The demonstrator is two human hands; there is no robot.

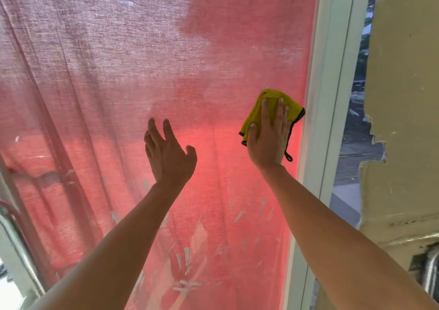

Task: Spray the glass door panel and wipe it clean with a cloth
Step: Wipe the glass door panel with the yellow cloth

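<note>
My right hand [268, 138] presses a yellow cloth [259, 110] flat against the glass [213, 76], fingers straight, just beside the white frame [320, 119] on the right. My left hand [168, 152] is raised near the glass, fingers spread and relaxed, holding nothing; can't tell if it touches. A red curtain [95, 95] hangs behind the glass.

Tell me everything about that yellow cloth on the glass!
The yellow cloth looks like soft microfibre, folded into a pad, with dark stitched edging and a small dark loop hanging at its lower right corner. The right hand presses it flat with straight fingers against the glass door panel, close beside the white frame.
</note>
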